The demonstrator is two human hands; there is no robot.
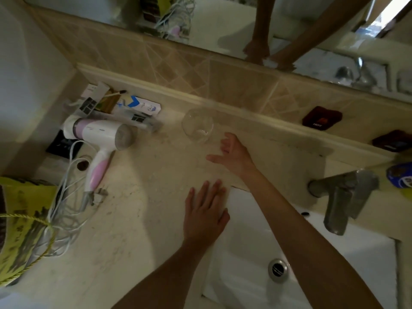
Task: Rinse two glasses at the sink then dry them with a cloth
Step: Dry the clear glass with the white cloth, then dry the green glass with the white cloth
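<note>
On the counter, left of the sink: one glass (197, 125) near the back ledge, apparently upright, mouth up; blur hides more.
Right hand (231, 152): arm stretched across the sink (234, 241) corner, fingers spread and relaxed — grasping nothing, fingertips just beside the glass.
Left hand (204, 214): palm down, fingers straight, flat at the counter (133, 219) edge by the basin — holding nothing.
Nearby: hair dryer (100, 139), tap (343, 201).

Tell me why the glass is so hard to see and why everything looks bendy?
In the head view, the glass is see-through and slightly blurred, blending into the pale counter; dim light leaves soft shadows near the right hand; the wide lens curves the tiled ledge and tilts the tap.
</note>
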